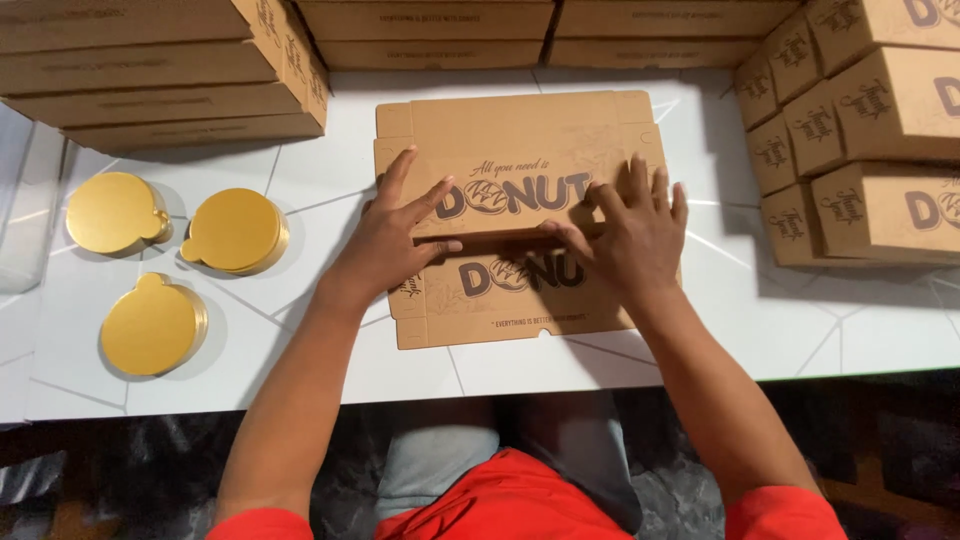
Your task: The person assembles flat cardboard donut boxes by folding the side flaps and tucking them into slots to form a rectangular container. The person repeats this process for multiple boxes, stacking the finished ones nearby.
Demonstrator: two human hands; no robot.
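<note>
A flat, unfolded brown cardboard box blank [520, 130] lies on the white table [760, 330] in front of me. My left hand [395, 235] presses on its left half, fingers spread, thumb along a crease across the middle. My right hand [630, 230] rests on the right half, fingertips at the same crease. The panel along the crease is slightly lifted. Neither hand grips anything else.
Three stacks of round gold cake boards [235, 230] [115, 212] [152, 325] sit at the left. Folded brown boxes are stacked at the right [880, 130], and flat box blanks are piled at the back left [150, 75] and back centre [430, 30].
</note>
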